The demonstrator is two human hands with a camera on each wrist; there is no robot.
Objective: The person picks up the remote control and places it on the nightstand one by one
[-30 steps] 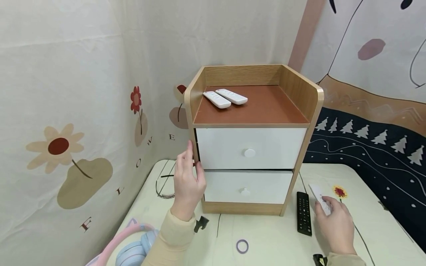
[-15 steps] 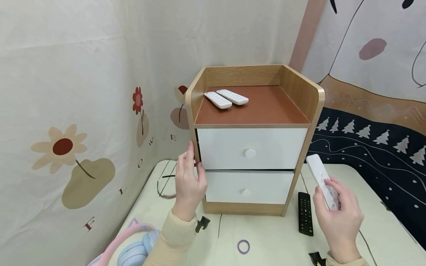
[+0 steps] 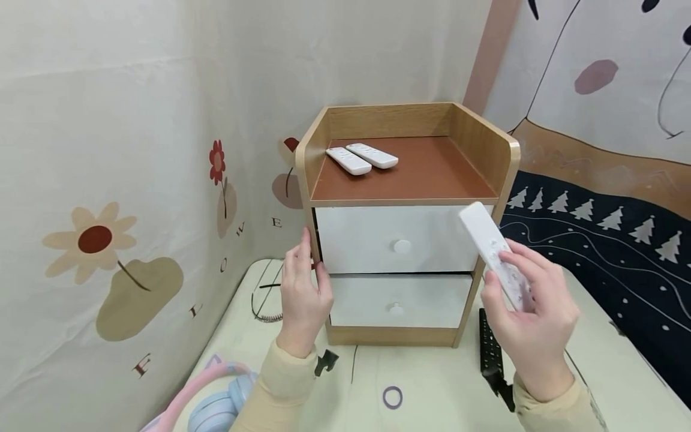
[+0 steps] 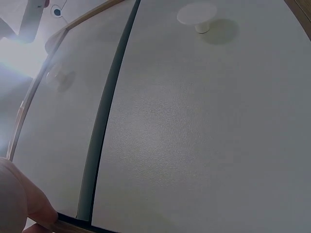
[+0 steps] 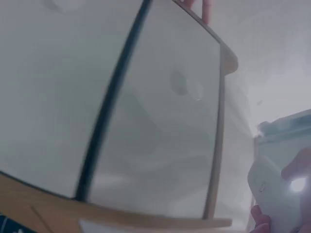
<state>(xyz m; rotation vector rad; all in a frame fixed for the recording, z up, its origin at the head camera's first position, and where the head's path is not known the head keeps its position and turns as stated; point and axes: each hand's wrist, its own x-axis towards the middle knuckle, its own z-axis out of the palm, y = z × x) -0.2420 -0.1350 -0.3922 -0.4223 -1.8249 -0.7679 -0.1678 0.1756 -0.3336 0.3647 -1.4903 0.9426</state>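
My left hand (image 3: 305, 294) rests against the left side of a small wooden cabinet (image 3: 391, 122) with two white drawers, fingers pointing up. In the left wrist view its thumb (image 4: 36, 201) touches the cabinet's side edge. My right hand (image 3: 542, 321) grips a white remote control (image 3: 480, 231) between thumb and fingers, tilted, in front of the cabinet's right side. The right wrist view shows part of that remote at lower right. On the cabinet's brown top, two more white remotes (image 3: 349, 162) lie side by side at the left. Both drawers (image 3: 356, 240) look pushed in.
A black remote (image 3: 488, 342) lies on the table right of the cabinet, partly hidden by a black strap at my right wrist. A purple ring (image 3: 385, 397) lies in front. Pink and blue headphones (image 3: 216, 411) are at lower left. Printed curtains hang behind.
My right hand has lifted the white remote from the table beside the black remote, up and left toward the cabinet. The left hand stays on the cabinet's side.
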